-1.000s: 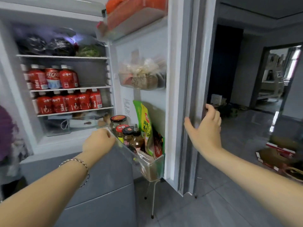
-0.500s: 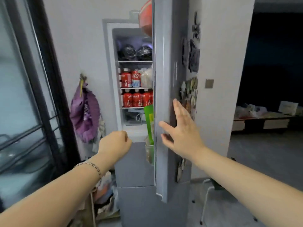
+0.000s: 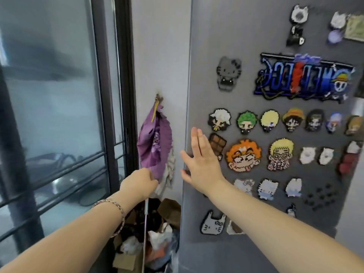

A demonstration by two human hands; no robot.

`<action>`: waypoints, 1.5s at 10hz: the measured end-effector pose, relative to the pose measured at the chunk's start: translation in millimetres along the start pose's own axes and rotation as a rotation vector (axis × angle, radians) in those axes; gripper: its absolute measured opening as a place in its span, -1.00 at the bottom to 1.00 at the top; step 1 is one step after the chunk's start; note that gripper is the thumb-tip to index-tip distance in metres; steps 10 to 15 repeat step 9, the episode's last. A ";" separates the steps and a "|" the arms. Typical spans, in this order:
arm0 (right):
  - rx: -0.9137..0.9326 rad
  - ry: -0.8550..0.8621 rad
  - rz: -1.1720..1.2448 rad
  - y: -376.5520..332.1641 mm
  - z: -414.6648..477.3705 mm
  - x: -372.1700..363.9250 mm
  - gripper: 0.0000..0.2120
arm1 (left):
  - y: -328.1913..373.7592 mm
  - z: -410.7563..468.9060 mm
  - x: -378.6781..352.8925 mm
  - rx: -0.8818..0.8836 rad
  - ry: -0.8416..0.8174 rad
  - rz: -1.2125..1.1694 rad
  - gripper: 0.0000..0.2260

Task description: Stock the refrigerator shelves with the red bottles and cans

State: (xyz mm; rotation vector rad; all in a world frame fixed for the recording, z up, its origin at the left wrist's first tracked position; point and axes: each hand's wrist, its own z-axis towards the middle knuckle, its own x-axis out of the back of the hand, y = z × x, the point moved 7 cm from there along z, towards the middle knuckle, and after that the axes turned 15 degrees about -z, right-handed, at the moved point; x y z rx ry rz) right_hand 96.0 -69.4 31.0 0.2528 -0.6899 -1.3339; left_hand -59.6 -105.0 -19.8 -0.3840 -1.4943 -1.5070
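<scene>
While upright lengthwise, refrigerator door (image 3: 246, 36) front toward viewer.

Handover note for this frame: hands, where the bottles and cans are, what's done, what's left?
Right hand: open, flat on the fridge door near its left edge.
Left hand: curled in a fist, nothing visible in it, left of the door.
Bottles and cans: out of view; a second ago they stood on two shelves inside.
Done: door swung to, front facing the camera.
Left: likely press it home; whether fully shut cannot be told.
</scene>
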 end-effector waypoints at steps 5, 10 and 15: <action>0.054 -0.291 -0.223 -28.7 103.0 -207.0 -0.53 | -23.5 147.7 10.6 0.105 0.143 0.048 -0.79; 0.319 -0.750 0.083 -29.3 91.6 -139.2 -0.64 | -3.7 134.4 16.4 0.005 0.057 0.109 -0.80; 0.319 -0.750 0.083 -29.3 91.6 -139.2 -0.64 | -3.7 134.4 16.4 0.005 0.057 0.109 -0.80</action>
